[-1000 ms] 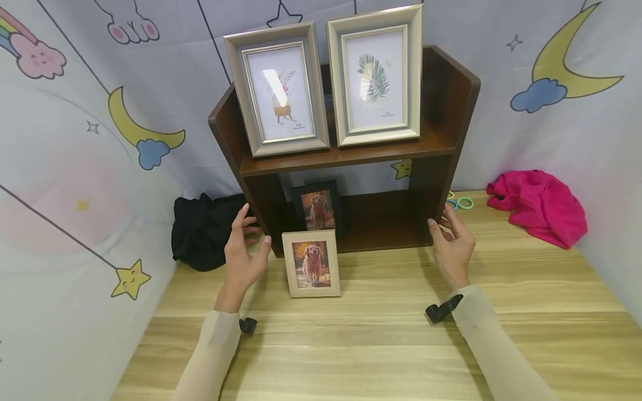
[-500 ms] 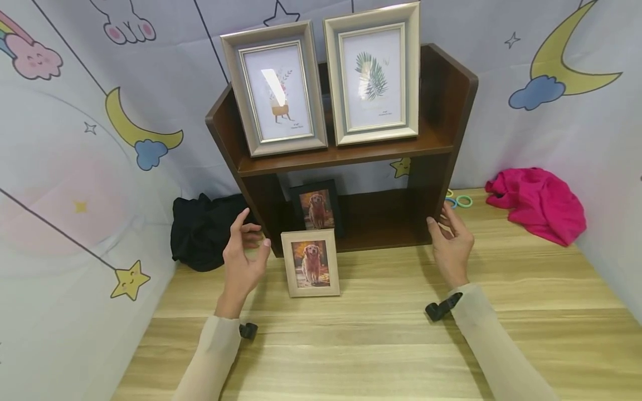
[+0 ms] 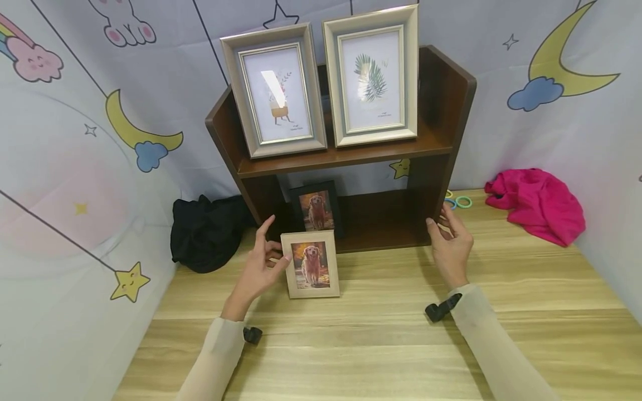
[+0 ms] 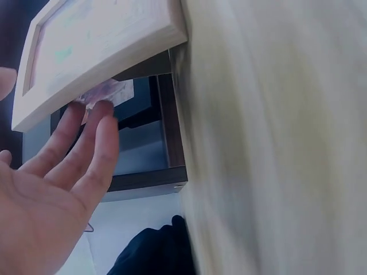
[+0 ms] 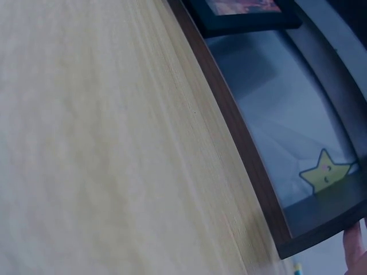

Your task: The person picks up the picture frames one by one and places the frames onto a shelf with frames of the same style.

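Note:
My left hand (image 3: 258, 273) is at the left edge of a light wooden photo frame (image 3: 335, 267), which stands on the table and shows a dog picture. In the left wrist view, extended fingers (image 4: 94, 152) reach behind that frame's edge, thumb on its front side; firm contact cannot be told. My right hand (image 3: 453, 248) rests against the lower right side of a dark brown two-tier shelf (image 3: 346, 157), fingers along the outer side and thumb near the front edge. A black photo frame (image 3: 336, 206) with a similar dog picture stands on the lower tier, partly hidden by the light frame.
Two larger champagne-coloured frames, one with a potted plant print (image 3: 281, 131) and one with a leaf print (image 3: 371, 120), stand on the upper tier. Black cloth (image 3: 205, 234) lies left of the shelf, pink cloth (image 3: 536, 206) right, near coloured rings (image 3: 463, 202). Printed curtains surround the table (image 3: 361, 345).
My left hand has left the shelf's left side and moved right to the light photo frame's edge. My right hand stays at the shelf. The frames have not moved.

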A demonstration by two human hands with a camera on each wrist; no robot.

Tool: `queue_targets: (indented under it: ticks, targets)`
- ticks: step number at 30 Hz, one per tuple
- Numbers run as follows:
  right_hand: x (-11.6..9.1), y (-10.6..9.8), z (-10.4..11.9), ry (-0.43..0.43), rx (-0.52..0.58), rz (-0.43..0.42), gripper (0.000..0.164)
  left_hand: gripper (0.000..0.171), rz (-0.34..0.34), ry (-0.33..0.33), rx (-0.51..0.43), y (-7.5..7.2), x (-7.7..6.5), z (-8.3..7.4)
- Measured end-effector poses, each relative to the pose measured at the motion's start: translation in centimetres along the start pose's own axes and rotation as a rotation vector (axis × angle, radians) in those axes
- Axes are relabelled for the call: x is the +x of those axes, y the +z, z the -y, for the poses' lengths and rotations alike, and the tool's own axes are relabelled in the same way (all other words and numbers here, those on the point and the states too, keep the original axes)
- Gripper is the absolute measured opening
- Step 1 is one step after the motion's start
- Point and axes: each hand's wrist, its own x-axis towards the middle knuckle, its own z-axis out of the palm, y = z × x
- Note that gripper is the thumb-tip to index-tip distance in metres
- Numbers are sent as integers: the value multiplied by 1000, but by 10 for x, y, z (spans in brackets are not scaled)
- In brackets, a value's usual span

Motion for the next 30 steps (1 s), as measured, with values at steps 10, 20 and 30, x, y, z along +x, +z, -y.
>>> queue_targets:
  ticks: [10,20,30]
  targets:
    - [-1,0,3,-7,13,3,50,102,157,-40,-163,8,1,3]
    - [1,-1,-5,-13,35,8,50,105,200,-19,-227,12,1,4]
    - [0,-1,-4,-5,27,9,50,100,222,-18,-270,15,2,5]
